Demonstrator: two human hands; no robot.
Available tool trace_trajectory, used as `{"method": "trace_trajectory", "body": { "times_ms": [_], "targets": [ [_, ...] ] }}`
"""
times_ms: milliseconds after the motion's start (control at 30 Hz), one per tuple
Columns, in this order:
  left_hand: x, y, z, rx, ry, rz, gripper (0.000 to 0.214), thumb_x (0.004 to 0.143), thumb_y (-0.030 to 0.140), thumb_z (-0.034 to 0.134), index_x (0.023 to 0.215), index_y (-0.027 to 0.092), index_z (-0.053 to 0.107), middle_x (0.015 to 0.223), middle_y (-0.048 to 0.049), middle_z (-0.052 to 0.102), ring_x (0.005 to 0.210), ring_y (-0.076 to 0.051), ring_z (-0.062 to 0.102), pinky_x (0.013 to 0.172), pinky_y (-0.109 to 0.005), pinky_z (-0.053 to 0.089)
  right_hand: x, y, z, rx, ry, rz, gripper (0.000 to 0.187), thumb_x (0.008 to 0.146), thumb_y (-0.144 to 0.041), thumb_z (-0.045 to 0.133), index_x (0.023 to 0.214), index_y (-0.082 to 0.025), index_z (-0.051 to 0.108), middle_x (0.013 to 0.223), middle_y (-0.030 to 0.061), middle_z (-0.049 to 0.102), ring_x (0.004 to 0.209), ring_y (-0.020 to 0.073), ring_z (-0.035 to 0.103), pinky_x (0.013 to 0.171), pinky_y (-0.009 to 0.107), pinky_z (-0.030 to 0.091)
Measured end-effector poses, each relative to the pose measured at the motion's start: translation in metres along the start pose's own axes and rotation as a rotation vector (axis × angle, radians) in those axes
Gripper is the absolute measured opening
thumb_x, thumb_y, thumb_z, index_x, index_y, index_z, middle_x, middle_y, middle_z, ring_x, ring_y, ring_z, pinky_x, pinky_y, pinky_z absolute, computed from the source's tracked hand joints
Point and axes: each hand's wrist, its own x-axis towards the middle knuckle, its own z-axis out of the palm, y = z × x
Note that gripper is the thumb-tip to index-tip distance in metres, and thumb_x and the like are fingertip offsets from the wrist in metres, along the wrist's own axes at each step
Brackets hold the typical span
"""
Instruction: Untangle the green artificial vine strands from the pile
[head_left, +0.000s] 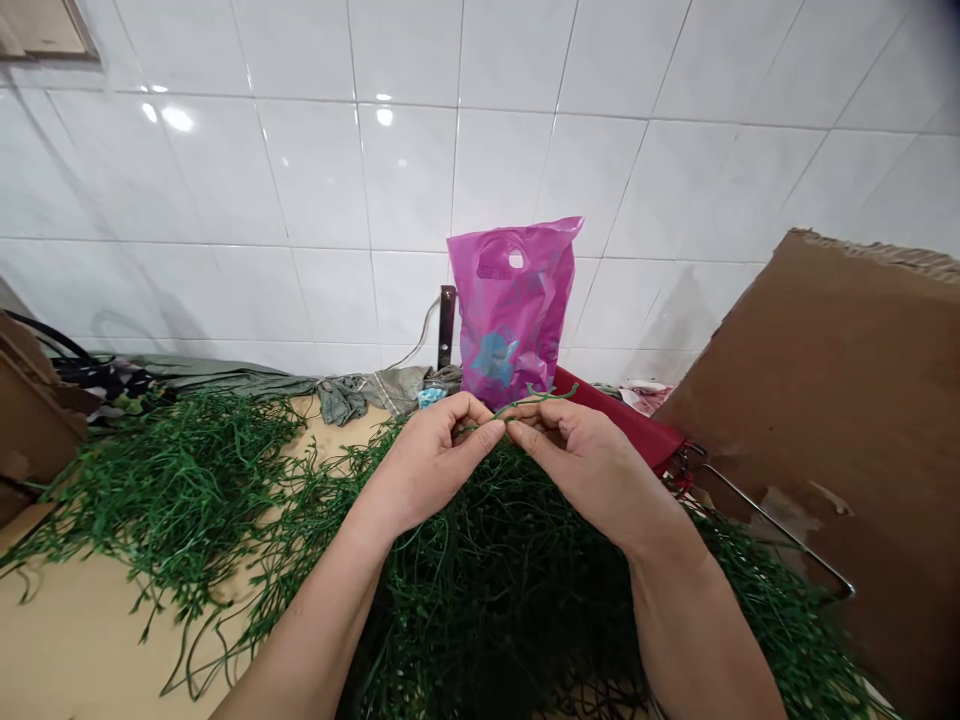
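Note:
My left hand (442, 450) and my right hand (574, 450) meet at the middle of the view, thumbs and fingers pinched together. Between them they hold a thin green plastic stem (564, 394) whose small forked tips stick out above the right fingers. The part of it inside the fingers is hidden. Under both hands spreads a large heap of similar green stems (450, 570), dark in the shadow between my forearms. A smaller pile of green stems (180, 480) lies to the left on the tan tabletop (82, 640).
A purple plastic bag (517, 300) stands against the white tiled wall (405, 180), just behind my hands. A red object (622, 420) and a bent metal rod (780, 525) are at right, beside a big cardboard box (840, 400). Grey cloth (240, 378) lies along the wall.

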Motion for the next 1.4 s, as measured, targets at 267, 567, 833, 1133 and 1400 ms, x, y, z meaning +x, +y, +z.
{"method": "trace_trajectory", "body": {
  "times_ms": [267, 567, 833, 1133, 1400],
  "targets": [
    [0.002, -0.004, 0.017, 0.072, 0.154, 0.051, 0.022, 0.091, 0.030, 0.055, 0.073, 0.019, 0.052, 0.066, 0.0050, 0.045, 0.062, -0.012, 0.039, 0.058, -0.025, 0.030, 0.006, 0.012, 0.029, -0.273, 0.327, -0.097, 0.022, 0.087, -0.019, 0.043, 0.085, -0.019, 0.064, 0.087, 0.0104, 0.072, 0.086, 0.0242, 0.067, 0.085, 0.038, 0.050],
    [-0.011, 0.018, 0.024, -0.006, 0.119, 0.109, 0.024, 0.093, 0.028, 0.055, 0.072, 0.019, 0.051, 0.066, 0.0046, 0.045, 0.061, -0.011, 0.039, 0.057, -0.024, 0.032, 0.018, 0.053, 0.012, -0.338, 0.542, 0.048, 0.022, 0.085, -0.021, 0.040, 0.087, -0.019, 0.062, 0.081, 0.0110, 0.067, 0.076, 0.0247, 0.062, 0.075, 0.038, 0.050],
    [-0.017, 0.026, 0.012, -0.065, 0.195, 0.006, 0.024, 0.094, 0.036, 0.053, 0.076, 0.020, 0.050, 0.065, 0.0061, 0.037, 0.060, -0.011, 0.035, 0.057, -0.024, 0.030, 0.014, 0.050, -0.024, -0.372, 0.309, 0.019, 0.019, 0.079, -0.017, 0.054, 0.088, -0.019, 0.071, 0.096, 0.0102, 0.072, 0.094, 0.0256, 0.064, 0.094, 0.042, 0.046],
    [-0.042, 0.002, 0.009, -0.132, 0.128, -0.045, 0.022, 0.086, 0.038, 0.062, 0.080, 0.017, 0.064, 0.067, 0.0037, 0.051, 0.064, -0.012, 0.044, 0.062, -0.024, 0.035, -0.031, -0.025, 0.004, 0.076, -0.259, -0.062, 0.033, 0.100, -0.037, 0.044, 0.102, -0.020, 0.072, 0.103, 0.0042, 0.075, 0.100, 0.0197, 0.068, 0.093, 0.032, 0.052],
    [-0.082, -0.021, 0.011, -0.235, -0.013, -0.181, 0.033, 0.080, 0.048, 0.067, 0.076, 0.017, 0.057, 0.064, 0.0063, 0.040, 0.062, -0.011, 0.036, 0.058, -0.024, 0.029, -0.074, -0.011, 0.031, -0.108, -0.164, -0.007, 0.015, 0.091, -0.018, 0.056, 0.087, -0.020, 0.070, 0.087, 0.0026, 0.074, 0.084, 0.0203, 0.069, 0.079, 0.032, 0.053]
  ]
}}
